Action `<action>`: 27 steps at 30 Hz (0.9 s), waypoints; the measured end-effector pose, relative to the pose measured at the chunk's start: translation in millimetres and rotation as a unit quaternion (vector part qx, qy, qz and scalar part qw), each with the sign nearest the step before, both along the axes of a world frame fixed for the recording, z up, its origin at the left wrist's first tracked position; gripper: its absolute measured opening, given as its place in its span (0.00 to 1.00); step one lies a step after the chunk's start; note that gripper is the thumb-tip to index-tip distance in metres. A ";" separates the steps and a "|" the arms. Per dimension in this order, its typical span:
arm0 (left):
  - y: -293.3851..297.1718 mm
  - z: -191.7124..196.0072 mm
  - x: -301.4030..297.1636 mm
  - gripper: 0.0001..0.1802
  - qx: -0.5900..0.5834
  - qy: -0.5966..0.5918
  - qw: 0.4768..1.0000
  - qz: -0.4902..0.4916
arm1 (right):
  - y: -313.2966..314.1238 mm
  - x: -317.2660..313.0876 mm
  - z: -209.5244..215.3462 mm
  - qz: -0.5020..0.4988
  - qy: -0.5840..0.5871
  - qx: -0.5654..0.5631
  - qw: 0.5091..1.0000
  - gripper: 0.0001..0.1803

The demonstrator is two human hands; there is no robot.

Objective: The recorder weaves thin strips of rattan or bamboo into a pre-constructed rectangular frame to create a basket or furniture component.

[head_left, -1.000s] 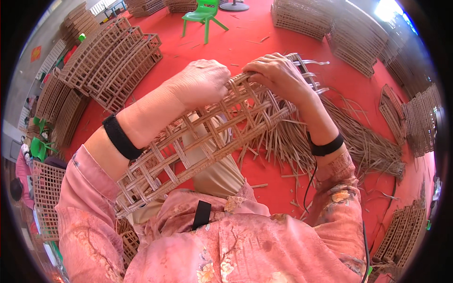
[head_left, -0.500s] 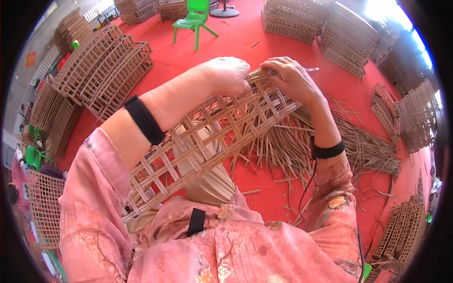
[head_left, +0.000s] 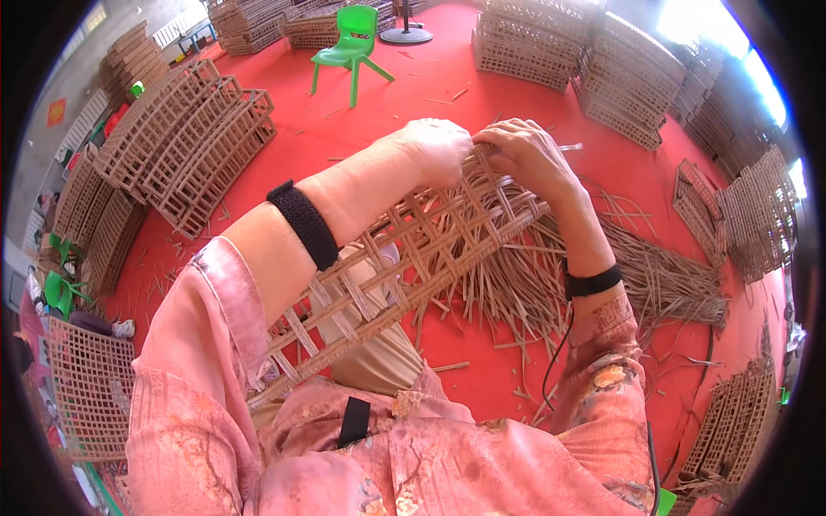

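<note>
A long woven lattice panel (head_left: 404, 258) of tan cane strips lies across my lap, slanting from lower left up to the right. My left hand (head_left: 434, 150) grips its far upper edge, fingers curled over the weave. My right hand (head_left: 525, 155) sits right beside it on the same edge, fingers pinching a cane strip at the rim. Both wrists wear black bands. A heap of loose cane strips (head_left: 619, 275) lies on the red floor (head_left: 361, 129) under and to the right of the panel.
Stacks of finished lattice panels stand at the left (head_left: 185, 142), back (head_left: 551, 39) and right (head_left: 757, 215). A green plastic chair (head_left: 351, 47) stands at the back. One flat panel (head_left: 90, 396) lies at lower left, more at lower right (head_left: 731, 430).
The panel and both hands sit slightly lower and further right in view than before; the hands stay together on the panel's upper edge, working the same spot.
</note>
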State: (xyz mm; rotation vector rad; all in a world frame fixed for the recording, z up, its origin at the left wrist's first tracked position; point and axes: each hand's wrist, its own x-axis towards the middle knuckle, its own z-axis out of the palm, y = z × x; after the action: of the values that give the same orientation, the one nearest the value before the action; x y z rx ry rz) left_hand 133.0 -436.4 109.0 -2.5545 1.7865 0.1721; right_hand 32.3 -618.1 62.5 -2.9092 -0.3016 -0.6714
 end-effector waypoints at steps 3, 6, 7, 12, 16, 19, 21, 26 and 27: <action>2.2 4.5 8.5 0.23 0.009 0.021 1.000 -0.004 | -6.8 8.4 5.9 0.023 0.017 0.022 0.999 0.19; 4.1 11.5 19.6 0.26 0.040 0.085 0.996 0.010 | -10.0 11.0 7.3 0.043 0.036 0.068 0.996 0.19; 3.7 11.4 20.5 0.26 0.037 0.085 0.996 0.009 | -10.3 10.3 7.5 0.048 0.039 0.096 0.993 0.19; 1.4 10.7 22.2 0.27 0.049 0.107 0.993 -0.003 | -30.6 -7.2 10.3 -0.022 0.087 0.238 0.967 0.23; 0.7 12.1 20.0 0.25 0.054 0.108 0.993 -0.008 | -40.9 -8.0 12.4 -0.032 0.142 0.316 0.937 0.26; -6.1 9.1 12.2 0.22 0.060 0.046 0.997 -0.017 | -28.3 -6.5 13.5 -0.039 0.100 0.137 0.985 0.27; -11.6 15.1 6.6 0.23 0.110 0.034 0.993 -0.015 | -23.0 -4.2 14.1 -0.073 0.088 0.104 0.988 0.27; -18.5 21.5 -3.9 0.20 0.077 0.035 0.996 -0.041 | -33.9 5.8 15.7 -0.048 0.096 0.099 0.989 0.21; -20.8 8.2 -0.7 0.18 0.012 -0.004 0.999 -0.037 | -29.8 9.7 16.9 -0.065 0.116 0.124 0.983 0.20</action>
State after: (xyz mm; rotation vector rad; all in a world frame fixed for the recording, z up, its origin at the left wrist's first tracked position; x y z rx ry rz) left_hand 132.3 -457.3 117.1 -2.4646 1.8613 0.1802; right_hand 42.0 -647.8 79.3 -2.7441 0.0010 -0.3498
